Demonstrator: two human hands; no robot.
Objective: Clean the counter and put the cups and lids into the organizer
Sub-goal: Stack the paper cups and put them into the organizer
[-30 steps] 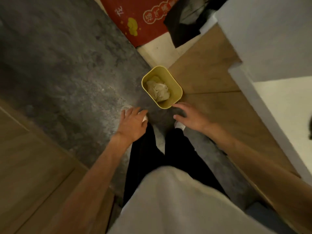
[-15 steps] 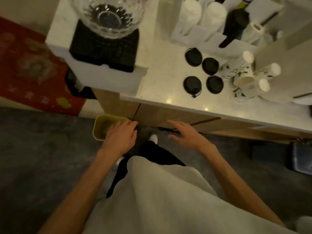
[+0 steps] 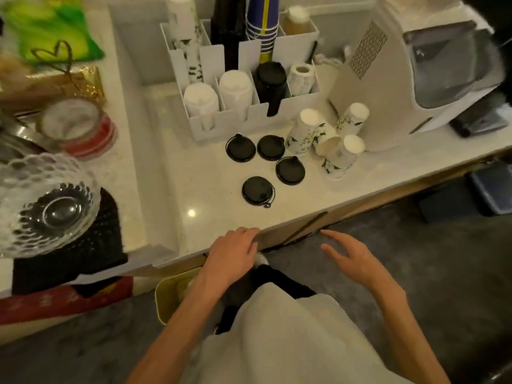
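Note:
Several black lids [image 3: 258, 190] lie loose on the white counter [image 3: 194, 189], in front of the white organizer [image 3: 230, 120]. Its compartments hold stacks of white cups, black lids and blue cups. Several floral paper cups [image 3: 340, 156] stand and lie in a cluster to the right of the lids. My left hand [image 3: 232, 256] is at the counter's front edge, fingers loosely curled, holding nothing. My right hand [image 3: 352, 256] hovers below the edge with fingers spread and empty.
A white machine [image 3: 401, 79] stands at the right of the counter. A glass bowl [image 3: 44, 206] on a black mat sits at the left, with a red-rimmed container [image 3: 80, 128] behind it. A yellow bin [image 3: 171, 295] stands on the grey floor under the counter edge.
The view swung up from the floor and the yellow bin to the counter. Both hands rose from near the bin to the counter's front edge, still empty.

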